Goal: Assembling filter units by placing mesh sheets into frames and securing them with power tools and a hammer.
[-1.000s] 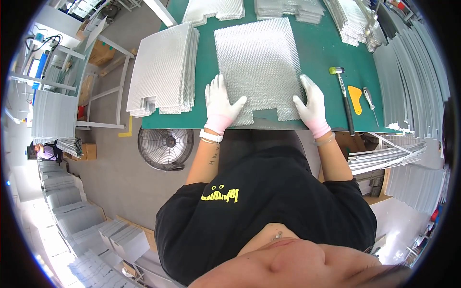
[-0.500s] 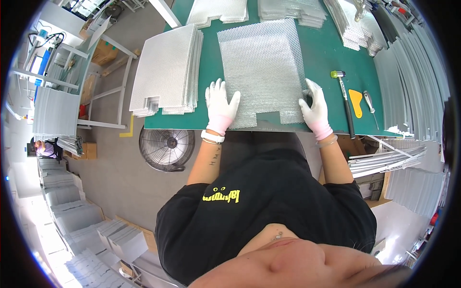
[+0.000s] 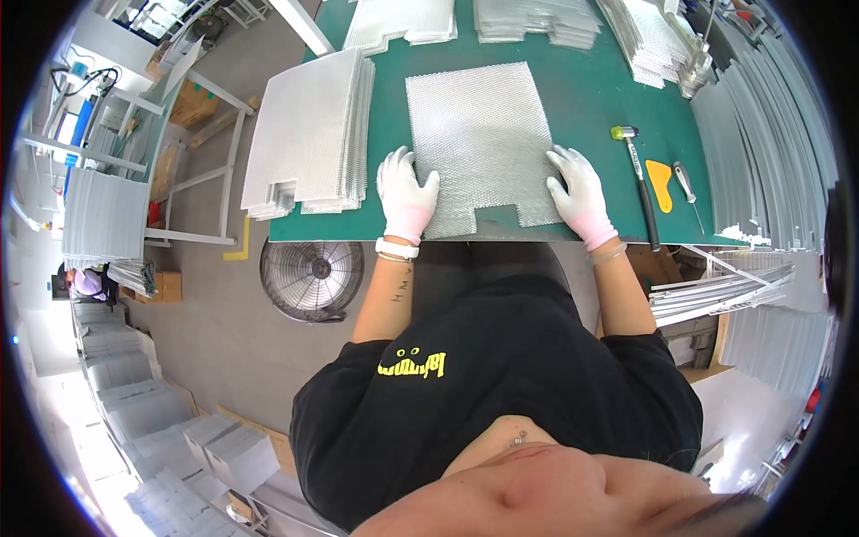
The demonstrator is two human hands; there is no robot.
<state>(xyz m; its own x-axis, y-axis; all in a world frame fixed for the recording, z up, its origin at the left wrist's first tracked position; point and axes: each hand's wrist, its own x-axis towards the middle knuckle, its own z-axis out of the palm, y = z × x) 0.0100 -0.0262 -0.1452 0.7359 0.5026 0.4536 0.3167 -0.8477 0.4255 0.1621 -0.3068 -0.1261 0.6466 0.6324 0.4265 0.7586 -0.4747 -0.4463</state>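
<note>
Before me on the green table lies a silvery expanded-metal mesh sheet (image 3: 479, 134) with a square notch in its near edge. Whether several sheets are layered there, I cannot tell. My left hand (image 3: 407, 191), in a white glove with a pink cuff, rests at the sheet's left edge, thumb spread toward the mesh. At the right edge, my gloved right hand (image 3: 579, 192) touches the mesh with its fingertips, fingers stretched out and thumb apart. Neither hand is wrapped round anything.
A stack of notched mesh sheets (image 3: 309, 125) stands left. More mesh stacks (image 3: 537, 20) line the far side. On the right lie a mallet (image 3: 641, 183), a yellow scraper (image 3: 659, 185) and a screwdriver (image 3: 684, 183), beside tall grey panels (image 3: 761, 152). A floor fan (image 3: 313, 273) stands below.
The mesh layers, skewed against each other before, now share one even outline, their far edge nearer to me. My right hand has shifted slightly left, against the mesh edge.
</note>
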